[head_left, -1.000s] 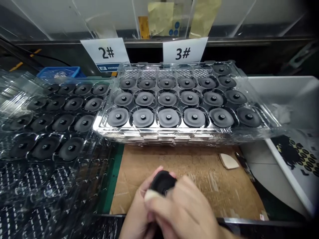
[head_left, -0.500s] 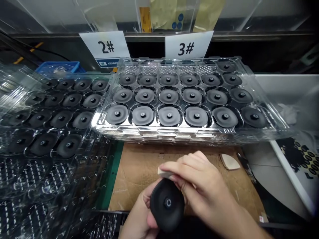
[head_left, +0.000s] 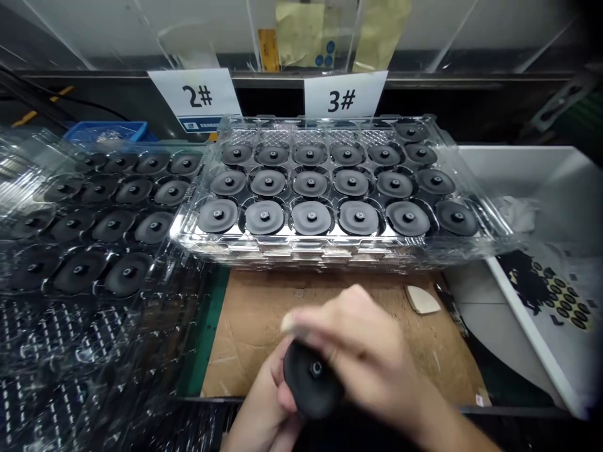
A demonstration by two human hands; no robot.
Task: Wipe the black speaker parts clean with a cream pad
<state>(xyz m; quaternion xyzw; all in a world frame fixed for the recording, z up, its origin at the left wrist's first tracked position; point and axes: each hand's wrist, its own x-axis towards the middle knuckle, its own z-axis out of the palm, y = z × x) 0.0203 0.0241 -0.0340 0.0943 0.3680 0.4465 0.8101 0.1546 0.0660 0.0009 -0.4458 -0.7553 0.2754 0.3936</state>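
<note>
My left hand (head_left: 271, 392) is closed on the edge of a black round disc-like part (head_left: 311, 383) with a small metal-ringed hub at its middle. The disc is tilted with its face toward me, low in the middle of the view. At its upper rim is my right hand (head_left: 358, 351), fingers pinched together and smeared by motion. A pale bit at its fingertips looks like the cream pad (head_left: 288, 322), mostly hidden by the fingers. Beyond the hands, a clear plastic tray (head_left: 264, 243) holds rows of similar black discs (head_left: 311, 216), hubs up.
Brown cardboard (head_left: 254, 314) covers the bench, with a cream wedge-shaped pad (head_left: 423, 299) on it. Left stands another clear tray (head_left: 70, 326) of discs. A white bin (head_left: 513, 295) at right holds small black rings. Paper signs (head_left: 346, 97) and a blue basket (head_left: 106, 130) are behind.
My right hand has shifted slightly left along the disc's upper rim and is more blurred, the pad less visible. The disc tilts a little more. The camera view has shifted slightly.
</note>
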